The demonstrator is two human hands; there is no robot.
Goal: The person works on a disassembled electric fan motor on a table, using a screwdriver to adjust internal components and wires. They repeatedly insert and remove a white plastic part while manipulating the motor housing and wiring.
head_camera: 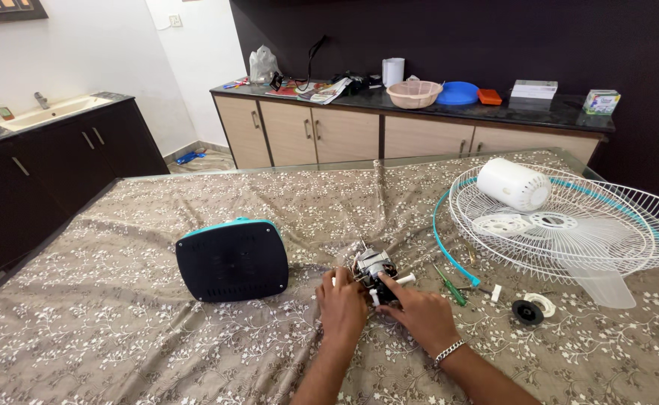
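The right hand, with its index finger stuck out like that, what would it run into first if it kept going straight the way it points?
The right hand points up-left with its index finger, whose tip already rests on the small fan motor. So the motor comes first; the left hand grips it alongside.

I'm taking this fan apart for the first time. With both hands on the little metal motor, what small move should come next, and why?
Probably steady the small grey metal fan motor with the left hand and reach the right hand for the green-handled screwdriver lying just beside it. Both hands are bare, with no tool in them.
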